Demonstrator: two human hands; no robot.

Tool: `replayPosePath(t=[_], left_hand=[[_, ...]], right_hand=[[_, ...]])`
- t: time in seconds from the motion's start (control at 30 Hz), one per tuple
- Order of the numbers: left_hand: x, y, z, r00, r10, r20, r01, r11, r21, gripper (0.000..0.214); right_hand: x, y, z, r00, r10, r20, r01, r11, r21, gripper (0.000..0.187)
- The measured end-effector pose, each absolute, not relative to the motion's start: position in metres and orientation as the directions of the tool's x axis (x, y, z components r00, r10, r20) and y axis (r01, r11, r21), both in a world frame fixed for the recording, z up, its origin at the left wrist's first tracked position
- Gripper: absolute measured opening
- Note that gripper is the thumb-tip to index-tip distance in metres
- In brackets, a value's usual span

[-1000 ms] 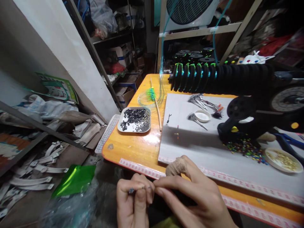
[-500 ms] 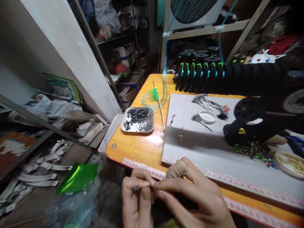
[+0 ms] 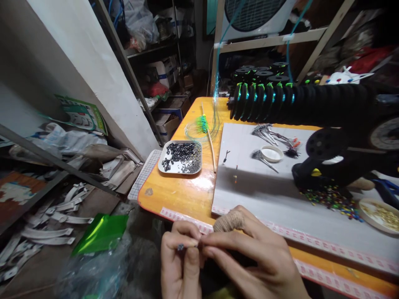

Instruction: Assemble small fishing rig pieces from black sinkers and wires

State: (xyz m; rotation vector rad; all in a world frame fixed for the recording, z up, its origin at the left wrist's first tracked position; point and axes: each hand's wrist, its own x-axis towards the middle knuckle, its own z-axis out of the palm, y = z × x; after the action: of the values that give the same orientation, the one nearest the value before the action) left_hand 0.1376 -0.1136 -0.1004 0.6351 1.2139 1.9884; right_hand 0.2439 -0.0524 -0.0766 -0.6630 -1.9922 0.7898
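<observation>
A: What's nearest?

B: Both hands, at six o'clock, below the table edge. The left hand [image 3: 179,265] is curled almost closed, thumb and forefinger pinching a tiny dark piece [image 3: 180,247]. The right hand [image 3: 252,257] meets it from three o'clock, its fingertips pressed together at the same spot; whether it grips anything of its own, I cannot tell.

A: And the piece itself?

B: Between the two hands' fingertips, just short of the orange table [image 3: 183,195].

A: Beyond that?

B: A grey mat [image 3: 268,203] at one o'clock. At eleven o'clock, a white tray [image 3: 180,158] of small black parts. A stick [image 3: 212,147] lies just beside it, at twelve. At two o'clock, coloured beads [image 3: 332,199] lie scattered, with a dish [image 3: 378,214] near them at three.

A: Farthest?

B: A row of black spools [image 3: 299,104] wound with green line, toward one o'clock.
</observation>
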Motion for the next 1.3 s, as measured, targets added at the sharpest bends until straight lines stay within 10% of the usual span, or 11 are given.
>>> replayPosePath(t=[0.4, 0.53, 0.8, 1.03, 1.3], left_hand=[[0.081, -0.087, -0.081, -0.694, 0.687, 0.216, -0.316, -0.560, 0.766, 0.018], [0.025, -0.045, -0.066, -0.471, 0.762, 0.445, 0.263, -0.360, 0.895, 0.015], [-0.039, 0.064, -0.059, 0.100, 0.968, 0.231, 0.766, -0.224, 0.602, 0.013], [-0.038, 0.081, -0.056, 0.267, 0.958, 0.107, 0.808, -0.283, 0.518, 0.020], [0.027, -0.005, -0.049, 0.012, 0.991, 0.133, 0.490, -0.122, 0.863, 0.014]], right_hand=[[0.242, -0.049, -0.074, -0.483, 0.558, 0.675, 0.290, 0.829, -0.478, 0.021], [0.241, -0.042, -0.065, -0.448, 0.668, 0.594, 0.282, 0.736, -0.616, 0.018], [0.242, -0.042, -0.067, -0.494, 0.676, 0.547, 0.286, 0.720, -0.632, 0.015], [0.247, -0.038, -0.069, -0.505, 0.643, 0.576, 0.283, 0.754, -0.593, 0.017], [0.249, -0.047, -0.071, -0.386, 0.703, 0.597, 0.237, 0.701, -0.672, 0.017]])
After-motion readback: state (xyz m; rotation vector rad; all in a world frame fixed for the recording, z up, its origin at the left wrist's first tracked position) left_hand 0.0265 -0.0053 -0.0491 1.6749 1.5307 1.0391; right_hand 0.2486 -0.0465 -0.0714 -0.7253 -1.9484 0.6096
